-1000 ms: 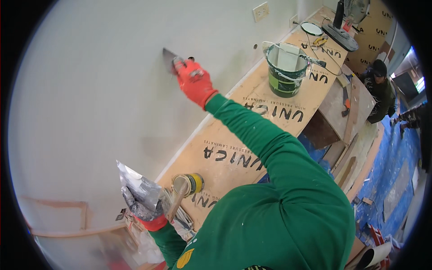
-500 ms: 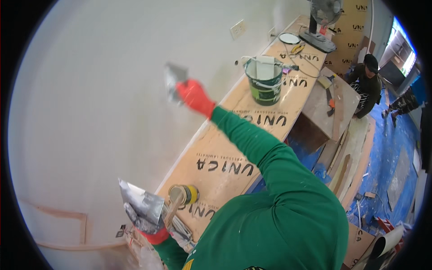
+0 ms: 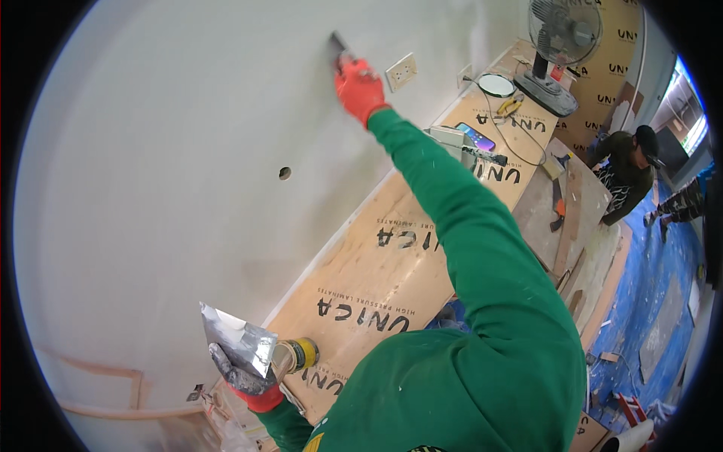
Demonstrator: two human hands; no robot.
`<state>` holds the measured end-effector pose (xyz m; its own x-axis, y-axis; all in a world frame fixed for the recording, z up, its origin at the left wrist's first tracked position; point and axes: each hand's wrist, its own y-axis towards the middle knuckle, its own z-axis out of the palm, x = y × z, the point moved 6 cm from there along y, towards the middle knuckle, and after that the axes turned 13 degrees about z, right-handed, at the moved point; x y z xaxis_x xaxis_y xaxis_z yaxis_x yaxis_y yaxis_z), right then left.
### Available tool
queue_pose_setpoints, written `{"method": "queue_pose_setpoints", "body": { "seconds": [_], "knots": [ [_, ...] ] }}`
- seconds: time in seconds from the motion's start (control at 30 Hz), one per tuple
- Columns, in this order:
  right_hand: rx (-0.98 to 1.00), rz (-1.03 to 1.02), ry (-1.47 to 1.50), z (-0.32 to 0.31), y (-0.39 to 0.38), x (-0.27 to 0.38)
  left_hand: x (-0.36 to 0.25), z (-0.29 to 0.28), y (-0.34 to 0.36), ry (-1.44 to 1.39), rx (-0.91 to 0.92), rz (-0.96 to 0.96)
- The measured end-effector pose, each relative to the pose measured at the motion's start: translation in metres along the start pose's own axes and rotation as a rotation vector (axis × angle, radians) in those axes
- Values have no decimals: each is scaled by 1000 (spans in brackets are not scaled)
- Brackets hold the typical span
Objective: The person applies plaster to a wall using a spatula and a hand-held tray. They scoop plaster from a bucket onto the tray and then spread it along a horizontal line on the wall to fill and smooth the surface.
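"One broad, pale grey wall (image 3: 173, 173) fills the left. What stands around it?"

"A long bench topped with tan, black-printed sheeting (image 3: 331, 282) runs along its foot. On it, a small yellow tin (image 3: 307, 352) sits near the left hand (image 3: 247, 377). Farther up are a phone with a lit blue-purple screen (image 3: 476, 137), yellow-handled pliers (image 3: 510, 105), a round white disc with a dark rim (image 3: 498, 85) and a grey fan (image 3: 563, 34)."

"Anything in the way?"

"A white rectangular wall socket (image 3: 401, 71) is just beside the right hand (image 3: 361, 89); a round dark hole (image 3: 285, 173) opens lower down. The green right sleeve (image 3: 452, 203) crosses the bench and hides part of it. A co-worker in dark clothes (image 3: 629, 169) bends well apart, at the right."

"And the hands?"

"The right, in a red glove, is clamped on a dark, thin-bladed scraper (image 3: 337, 44) at the wall, up and left of the socket; I can't tell whether its edge touches. The left, in a grey-smeared, red-cuffed glove, grips the lower edge of a shiny, flat metal plate (image 3: 241, 343) beside the tin."

"Pointing which way?"

"The scraper aims up and slightly left, its long axis running back into the fist. The plate's long axis slopes from upper left to lower right, a sharp corner leading at upper left."
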<state>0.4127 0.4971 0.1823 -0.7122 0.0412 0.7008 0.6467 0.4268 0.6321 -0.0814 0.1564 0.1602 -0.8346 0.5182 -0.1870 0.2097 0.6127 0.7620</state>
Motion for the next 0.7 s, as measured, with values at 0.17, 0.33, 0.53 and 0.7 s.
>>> {"method": "queue_pose_setpoints", "body": {
  "seconds": [0.17, 0.33, 0.53, 0.7],
  "knots": [
    [159, 275, 281, -18, -4, -51, -2, 21, 13, -52, 0, -30],
    [63, 330, 221, -1, 52, -89, -8, 23, 20, -32, 17, -5],
    [64, -16, 222, -16, -18, -8, -3, 36, 25, -256, 64, -47],
    [670, -279, 727, -67, -137, 94, 7, 82, 44, -595, 49, -103]
  ]
}}
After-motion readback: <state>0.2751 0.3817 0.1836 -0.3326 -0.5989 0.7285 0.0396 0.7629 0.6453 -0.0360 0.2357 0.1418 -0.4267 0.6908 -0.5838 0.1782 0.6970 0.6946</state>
